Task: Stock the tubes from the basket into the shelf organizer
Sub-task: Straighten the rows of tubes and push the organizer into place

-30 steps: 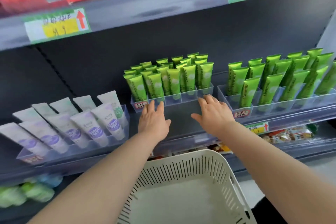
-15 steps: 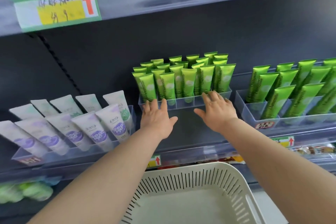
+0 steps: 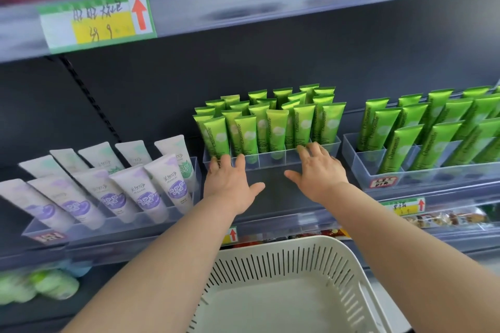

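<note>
A clear shelf organizer [image 3: 270, 161] on the middle shelf holds several upright green tubes [image 3: 273, 127]. My left hand [image 3: 230, 184] lies with straight fingers against the organizer's front wall near its left end. My right hand [image 3: 318, 170] does the same near the right end, its fingertips on the front rim. Neither hand holds a tube. Below my arms sits the white slotted basket [image 3: 270, 262]; the part of its inside that shows has no tubes in it.
A second clear organizer [image 3: 384, 170] with more green tubes stands to the right. To the left, a tray [image 3: 108, 224] holds pale tubes with purple labels. An upper shelf edge [image 3: 243, 8] with a price tag [image 3: 97, 21] runs overhead. Snack packs [image 3: 446, 217] lie on the shelf below.
Both hands stay on the organizer's front as it slides deeper onto the shelf. The view has shifted, moving the organizer up and right in the frame.
</note>
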Available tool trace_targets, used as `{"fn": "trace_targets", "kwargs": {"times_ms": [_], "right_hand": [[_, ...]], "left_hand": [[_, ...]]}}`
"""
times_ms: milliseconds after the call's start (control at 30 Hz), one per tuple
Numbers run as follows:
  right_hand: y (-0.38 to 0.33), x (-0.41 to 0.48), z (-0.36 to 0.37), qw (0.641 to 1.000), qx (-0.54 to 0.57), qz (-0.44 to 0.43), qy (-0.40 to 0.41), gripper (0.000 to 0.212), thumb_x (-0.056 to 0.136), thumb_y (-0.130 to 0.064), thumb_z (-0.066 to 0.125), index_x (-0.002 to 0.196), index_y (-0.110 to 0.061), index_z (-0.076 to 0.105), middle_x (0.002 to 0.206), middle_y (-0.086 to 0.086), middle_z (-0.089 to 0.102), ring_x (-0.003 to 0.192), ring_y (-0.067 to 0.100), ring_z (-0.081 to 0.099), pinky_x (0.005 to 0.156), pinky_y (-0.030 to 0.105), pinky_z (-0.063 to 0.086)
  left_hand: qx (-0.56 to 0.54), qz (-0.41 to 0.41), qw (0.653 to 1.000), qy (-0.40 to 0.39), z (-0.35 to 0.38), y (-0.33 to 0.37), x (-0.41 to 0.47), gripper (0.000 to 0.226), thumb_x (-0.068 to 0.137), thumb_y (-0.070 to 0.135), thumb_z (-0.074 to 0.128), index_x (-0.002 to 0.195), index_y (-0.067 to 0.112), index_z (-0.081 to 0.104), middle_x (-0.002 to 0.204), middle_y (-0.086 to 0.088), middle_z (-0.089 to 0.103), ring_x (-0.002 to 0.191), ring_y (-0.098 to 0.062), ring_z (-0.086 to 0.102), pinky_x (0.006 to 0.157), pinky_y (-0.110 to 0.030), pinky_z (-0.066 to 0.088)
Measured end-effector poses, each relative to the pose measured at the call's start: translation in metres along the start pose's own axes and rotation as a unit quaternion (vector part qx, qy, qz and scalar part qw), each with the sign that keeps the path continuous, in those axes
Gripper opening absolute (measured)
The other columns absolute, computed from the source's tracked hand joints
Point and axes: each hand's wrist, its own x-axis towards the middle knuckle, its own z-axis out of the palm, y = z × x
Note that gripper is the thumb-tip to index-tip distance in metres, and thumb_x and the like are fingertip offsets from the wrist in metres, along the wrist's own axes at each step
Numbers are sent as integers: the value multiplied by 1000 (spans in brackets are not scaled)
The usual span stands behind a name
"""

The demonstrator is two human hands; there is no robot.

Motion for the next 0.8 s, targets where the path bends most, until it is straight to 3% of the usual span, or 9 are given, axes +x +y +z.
{"fn": "trace_targets", "kwargs": {"times_ms": [800], "right_hand": [[-4,-84,-3,1000,8,7,11,76,90,-59,43,148,-17,18,152,4,22,143,22,15,108,43,33]], "left_hand": [[35,12,999,-14,0,4,-89,93,83,75,41,153,22,9,152,-13,22,142,-40,15,116,-47,23]]}}
